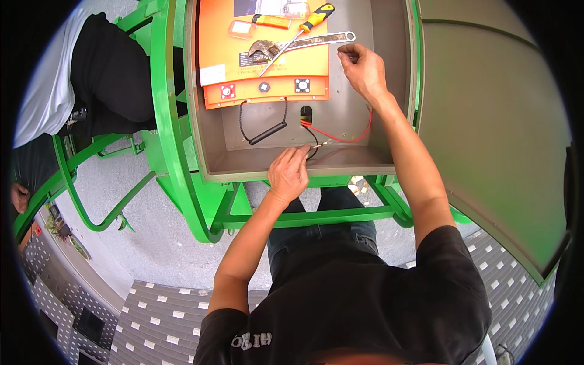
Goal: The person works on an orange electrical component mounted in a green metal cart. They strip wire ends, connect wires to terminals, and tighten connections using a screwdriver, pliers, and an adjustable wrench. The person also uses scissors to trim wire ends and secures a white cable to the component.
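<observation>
My left hand (289,174) is closed at the near wall of an open brown metal box (237,159), its fingertips pinching the bare-tipped end of a black wire (316,137). That wire and a red wire (347,141) come out of an oval hole in the box. Inside stands an orange battery-like case (286,70) with round sockets and a black rope handle (267,133). An adjustable wrench (319,40) and a yellow-black screwdriver (315,18) lie crossed on it. My right hand (365,72) is closed beside the wrench's handle end; whatever its fingertips hold is too small to make out.
A yellow-orange tool (271,21) and a small clear packet (241,28) also lie on the case. The brown lid (486,121) hangs open at the right. Green tube frame (316,217) surrounds the box. Another person (112,67) is close at the left.
</observation>
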{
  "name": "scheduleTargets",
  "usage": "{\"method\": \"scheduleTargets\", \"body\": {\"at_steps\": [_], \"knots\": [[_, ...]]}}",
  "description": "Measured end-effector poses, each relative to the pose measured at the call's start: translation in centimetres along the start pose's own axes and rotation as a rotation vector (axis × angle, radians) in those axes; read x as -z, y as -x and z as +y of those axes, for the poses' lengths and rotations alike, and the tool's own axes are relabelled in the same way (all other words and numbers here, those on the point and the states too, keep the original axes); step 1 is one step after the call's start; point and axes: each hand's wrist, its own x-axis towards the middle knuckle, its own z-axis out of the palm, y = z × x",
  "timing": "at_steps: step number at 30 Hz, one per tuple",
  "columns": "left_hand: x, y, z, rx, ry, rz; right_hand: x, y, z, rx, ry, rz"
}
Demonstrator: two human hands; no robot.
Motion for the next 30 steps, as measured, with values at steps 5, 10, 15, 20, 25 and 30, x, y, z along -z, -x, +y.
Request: {"method": "scheduleTargets", "body": {"at_steps": [5,10,15,20,25,30], "knots": [[-0.2,-0.1,-0.1,0.007,-0.013,-0.009,2.1,-0.7,2.1,-0.036,-0.033,0.134],[-0.8,0.0,-0.5,0.012,0.005,0.007,6.1,-0.5,3.5,-0.078,-0.078,0.277],[-1.4,0.2,-0.8,-0.003,-0.003,0.025,9.4,5.0,5.5,-0.238,-0.303,0.292],[-1.7,0.8,-0.9,0.078,0.03,0.045,10.9,11.9,8.3,-0.271,-0.179,0.315],[-1.9,1.1,-1.2,0.067,-0.013,0.086,11.2,15.7,9.5,-0.296,-0.299,0.353],[-2.2,1.1,-0.9,0.138,0.011,0.089,12.8,18.4,10.0,-0.201,-0.268,0.474]]}}
